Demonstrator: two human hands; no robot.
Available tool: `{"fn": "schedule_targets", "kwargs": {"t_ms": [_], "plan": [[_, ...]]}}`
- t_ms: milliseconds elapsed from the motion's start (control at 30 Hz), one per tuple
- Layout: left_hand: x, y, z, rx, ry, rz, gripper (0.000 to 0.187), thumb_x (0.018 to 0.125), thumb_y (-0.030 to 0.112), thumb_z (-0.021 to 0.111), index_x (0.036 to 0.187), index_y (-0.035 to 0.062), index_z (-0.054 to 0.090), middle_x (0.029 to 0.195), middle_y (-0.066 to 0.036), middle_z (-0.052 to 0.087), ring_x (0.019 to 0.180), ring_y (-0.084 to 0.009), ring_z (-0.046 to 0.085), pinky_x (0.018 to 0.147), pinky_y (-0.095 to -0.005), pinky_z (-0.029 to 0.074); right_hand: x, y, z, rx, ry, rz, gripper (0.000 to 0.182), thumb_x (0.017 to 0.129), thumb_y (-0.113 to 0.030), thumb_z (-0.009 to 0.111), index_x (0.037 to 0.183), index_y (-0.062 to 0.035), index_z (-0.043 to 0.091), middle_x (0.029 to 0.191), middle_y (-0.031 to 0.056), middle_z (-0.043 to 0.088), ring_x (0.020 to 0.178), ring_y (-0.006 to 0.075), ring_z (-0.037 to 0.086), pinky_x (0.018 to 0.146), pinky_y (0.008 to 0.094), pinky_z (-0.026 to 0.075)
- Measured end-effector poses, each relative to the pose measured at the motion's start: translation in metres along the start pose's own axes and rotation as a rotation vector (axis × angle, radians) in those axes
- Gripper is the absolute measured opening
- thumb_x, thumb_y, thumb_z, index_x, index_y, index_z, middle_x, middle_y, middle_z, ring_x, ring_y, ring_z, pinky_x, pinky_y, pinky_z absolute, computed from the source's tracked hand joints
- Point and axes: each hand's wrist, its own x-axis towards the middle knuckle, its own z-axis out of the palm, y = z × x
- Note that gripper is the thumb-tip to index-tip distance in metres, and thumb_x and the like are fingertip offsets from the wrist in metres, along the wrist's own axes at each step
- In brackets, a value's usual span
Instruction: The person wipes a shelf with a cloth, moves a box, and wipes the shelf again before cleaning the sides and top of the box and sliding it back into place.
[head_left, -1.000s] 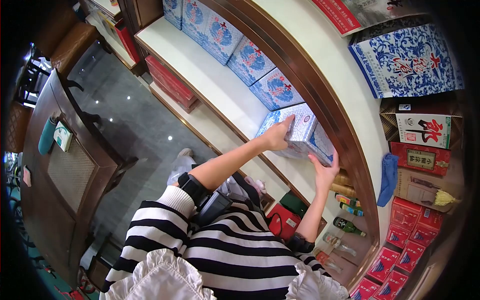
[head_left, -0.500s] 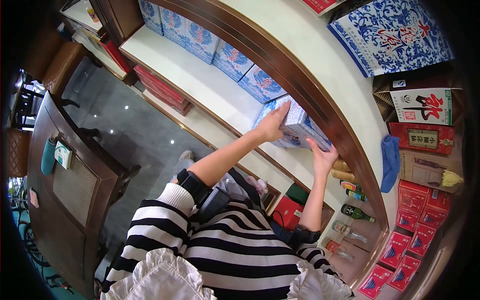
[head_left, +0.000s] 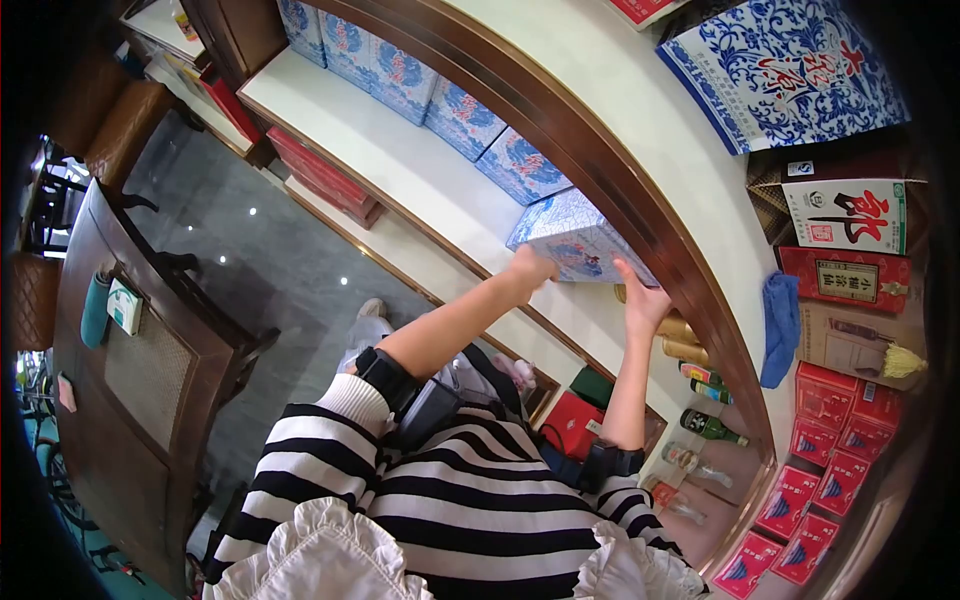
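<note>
A blue-and-white patterned box [head_left: 580,240] stands on the white shelf [head_left: 400,165], at the near end of a row of similar boxes [head_left: 523,167]. My left hand [head_left: 531,274] is at the box's lower left corner, its fingers bent and partly hidden, so its hold is unclear. On the right side, my right hand [head_left: 643,300] rests against the box with the thumb up along its front face; the other fingers are hidden behind it.
Above the shelf runs a curved wooden edge [head_left: 640,215]. Bottles [head_left: 712,426] stand at the lower right. A blue cloth [head_left: 780,328] and red boxes [head_left: 840,480] lie on the upper counter. Flat red boxes [head_left: 320,180] sit on a lower shelf. A wooden table [head_left: 140,400] stands left.
My left hand has moved from the top of the box down to its lower left corner. The box has turned slightly, and my right hand has shifted slightly down and left.
</note>
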Motion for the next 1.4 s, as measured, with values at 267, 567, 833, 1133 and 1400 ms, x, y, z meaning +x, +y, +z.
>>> {"fn": "schedule_targets", "kwargs": {"t_ms": [267, 567, 833, 1133, 1400], "plan": [[0.021, -0.021, 0.023, -0.591, -0.492, -0.147, 0.099, 0.061, -0.017, 0.051, 0.130, 0.0153, -0.014, 0.135, -0.008, 0.008, 0.115, -0.0247, 0.031, 0.082, -0.0357, 0.042, 0.013, 0.024, -0.010, -0.401, 0.001, -0.129, 0.029, 0.065, -0.007, 0.070, 0.088, 0.0035, 0.058, 0.088, 0.0072, 0.060, 0.079, 0.0126, 0.055, 0.075, 0.0244, 0.042], [0.024, 0.001, 0.016, -0.424, -0.504, -0.098, 0.101, 0.065, -0.012, 0.050, 0.128, 0.0300, -0.018, 0.139, -0.003, 0.001, 0.124, -0.0244, 0.016, 0.088, -0.0483, 0.034, 0.031, 0.024, -0.008, -0.693, -0.035, -0.069, 0.040, 0.069, -0.015, 0.067, 0.102, 0.0026, 0.052, 0.104, 0.0101, 0.053, 0.096, 0.0176, 0.048, 0.085, 0.0290, 0.035], [0.038, 0.010, 0.023, -0.384, -0.514, -0.072, 0.090, 0.067, -0.011, 0.050, 0.132, 0.0268, 0.001, 0.138, -0.006, 0.009, 0.123, -0.0233, 0.019, 0.088, -0.0478, 0.036, 0.060, 0.064, -0.039, -0.831, -0.033, -0.058, 0.040, 0.076, -0.020, 0.058, 0.107, 0.0025, 0.048, 0.109, 0.0142, 0.050, 0.101, 0.0230, 0.045, 0.086, 0.0322, 0.034], [0.076, -0.003, 0.035, -0.411, -0.614, -0.079, 0.103, 0.067, -0.010, 0.051, 0.126, 0.0346, -0.019, 0.139, 0.004, 0.009, 0.124, -0.0232, 0.018, 0.087, -0.0512, 0.034, 0.069, 0.076, -0.050, -0.908, -0.054, -0.012, 0.038, 0.076, -0.020, 0.057, 0.106, 0.0021, 0.048, 0.108, 0.0142, 0.051, 0.100, 0.0231, 0.046, 0.086, 0.0325, 0.034], [0.091, -0.006, 0.043, -0.388, -0.613, -0.106, 0.102, 0.066, -0.009, 0.052, 0.128, 0.0320, -0.018, 0.138, 0.002, 0.012, 0.123, -0.0228, 0.021, 0.085, -0.0479, 0.036, 0.071, 0.082, -0.055, -0.930, -0.062, 0.007, 0.037, 0.077, -0.020, 0.056, 0.105, 0.0018, 0.049, 0.107, 0.0141, 0.051, 0.100, 0.0233, 0.046, 0.085, 0.0327, 0.035]]}}
